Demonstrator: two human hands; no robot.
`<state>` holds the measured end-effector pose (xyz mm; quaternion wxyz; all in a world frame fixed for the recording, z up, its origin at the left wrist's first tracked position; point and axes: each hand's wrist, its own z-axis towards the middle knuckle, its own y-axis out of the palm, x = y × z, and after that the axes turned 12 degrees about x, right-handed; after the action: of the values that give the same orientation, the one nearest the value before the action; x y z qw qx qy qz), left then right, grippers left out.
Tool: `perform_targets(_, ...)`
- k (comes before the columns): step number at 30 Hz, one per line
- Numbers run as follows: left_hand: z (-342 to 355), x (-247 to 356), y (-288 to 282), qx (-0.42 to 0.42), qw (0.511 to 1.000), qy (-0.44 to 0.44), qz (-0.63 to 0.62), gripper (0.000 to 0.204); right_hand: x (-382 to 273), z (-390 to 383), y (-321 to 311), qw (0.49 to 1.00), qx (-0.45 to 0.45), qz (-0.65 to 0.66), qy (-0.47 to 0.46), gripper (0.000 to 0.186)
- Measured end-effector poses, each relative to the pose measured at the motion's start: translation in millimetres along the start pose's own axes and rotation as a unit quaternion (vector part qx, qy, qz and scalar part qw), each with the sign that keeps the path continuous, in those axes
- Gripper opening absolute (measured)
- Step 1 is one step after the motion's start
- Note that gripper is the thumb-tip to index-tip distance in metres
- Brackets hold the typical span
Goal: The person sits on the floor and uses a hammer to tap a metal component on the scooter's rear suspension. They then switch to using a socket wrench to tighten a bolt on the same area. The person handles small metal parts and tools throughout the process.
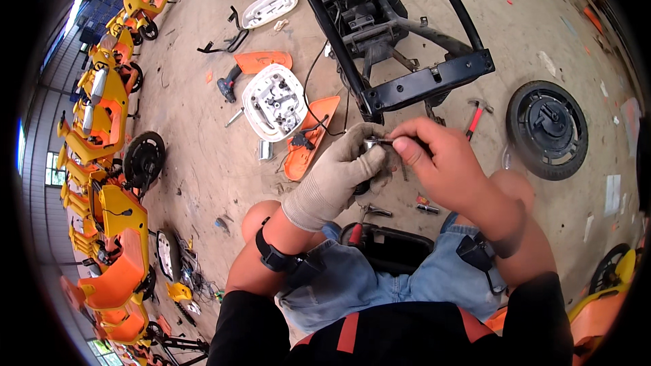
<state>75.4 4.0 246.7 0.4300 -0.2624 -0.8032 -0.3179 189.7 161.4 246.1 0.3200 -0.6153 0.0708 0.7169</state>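
Observation:
My left hand [339, 173], in a pale work glove, is closed around a small dark part with a shiny metal end [370, 143]. Most of that part is hidden by the glove. Bare, my right hand [444, 163] pinches a thin dark piece [386, 141] against the metal end; its exact kind is too small to tell. Both hands meet above my knees, just in front of a black scooter frame [427, 86]. Below them on the floor lie a red-handled tool [356, 233] and a metal socket [427, 209].
A white tray [274, 118] of hardware, orange panels [315, 142] and a power drill [229, 86] lie left of the frame. On the right are a hammer [477, 118] and a wheel [546, 130]. Yellow-orange scooters [122, 210] line the left side. A black open bin [400, 247] sits between my legs.

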Motion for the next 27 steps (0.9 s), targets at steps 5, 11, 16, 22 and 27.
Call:
perform_targets(5,-0.3,5.6,3.8,-0.005,0.999,-0.016,0.03,0.034,-5.9,-9.8,-3.6,0.999,-0.004,-0.023,-0.047,0.013)
perform_targets(11,-2.4,1.7,6.5,-0.005,0.995,0.014,0.094,0.032,-5.1,-11.6,-0.5,0.997,0.025,-0.035,-0.069,0.012)
perform_targets(16,-3.5,0.0,9.7,0.003,0.993,0.032,0.112,0.03,-9.6,-11.5,-1.2,0.994,0.027,-0.079,-0.068,0.011)
perform_targets(22,-2.4,2.2,6.3,0.0,0.987,0.014,0.162,0.034,-6.5,-12.1,-0.4,0.993,0.031,-0.082,-0.083,0.009)
perform_targets(27,-0.7,0.4,4.9,0.016,0.979,0.031,0.199,0.037,-4.6,-9.8,0.1,0.985,0.031,-0.114,-0.126,0.01)
